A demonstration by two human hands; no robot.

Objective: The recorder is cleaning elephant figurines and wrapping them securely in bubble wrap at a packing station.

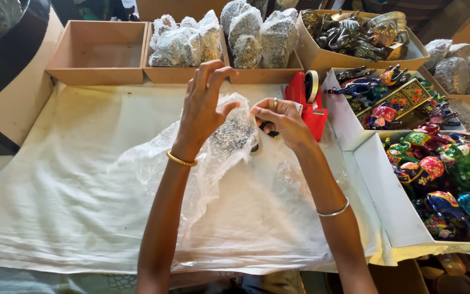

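Observation:
My left hand (202, 109) is raised over a dark figurine half wrapped in clear bubble wrap (234, 133), thumb and fingers pinching the wrap's top edge. My right hand (281, 120) is closed on the wrap and the figurine's dark end, just left of a red tape dispenser (310, 103). The loose sheet of bubble wrap (159, 163) trails down and left over the white paper-covered table (72, 179). I wear a gold bangle on the left wrist and a silver one on the right.
Along the back stand an empty wooden tray (99, 51), trays of bubble-wrapped bundles (186, 43) and a box of metal figurines (354, 32). White boxes of painted animal figurines (447, 179) line the right side. More wrapped bundles (463, 65) lie at the far right.

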